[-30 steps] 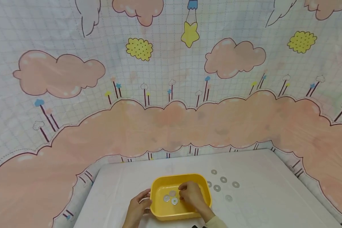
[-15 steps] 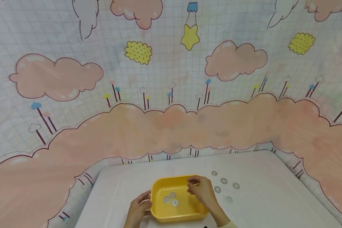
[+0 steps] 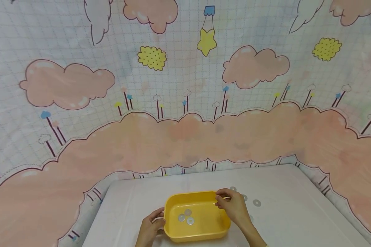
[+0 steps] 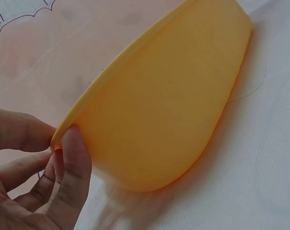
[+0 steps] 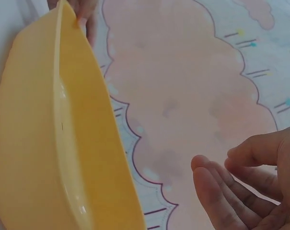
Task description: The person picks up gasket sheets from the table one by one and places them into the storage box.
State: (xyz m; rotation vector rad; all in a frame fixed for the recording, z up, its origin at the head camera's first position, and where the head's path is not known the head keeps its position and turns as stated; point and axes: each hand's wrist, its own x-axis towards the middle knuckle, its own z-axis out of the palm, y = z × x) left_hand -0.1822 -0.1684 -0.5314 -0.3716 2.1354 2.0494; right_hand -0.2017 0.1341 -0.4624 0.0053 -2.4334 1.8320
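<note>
Left hand [image 3: 149, 226]: pinches tray [image 3: 198, 237]
Right hand [image 3: 232, 204]: loose, empty; likely fetch step
Washer [image 3: 255, 202]: probably next pinch, right of tray

Grips the yellow tray [image 4: 159, 105], set mid-frame on a white surface [image 4: 245, 167], with the left hand [image 4: 41, 179] at lower left.

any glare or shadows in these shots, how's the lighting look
Head: fairly even light; left wrist: dim, a soft shadow on the white tabletop beside the yellow tray; right wrist: also dim, small glare spots inside the tray.
</note>
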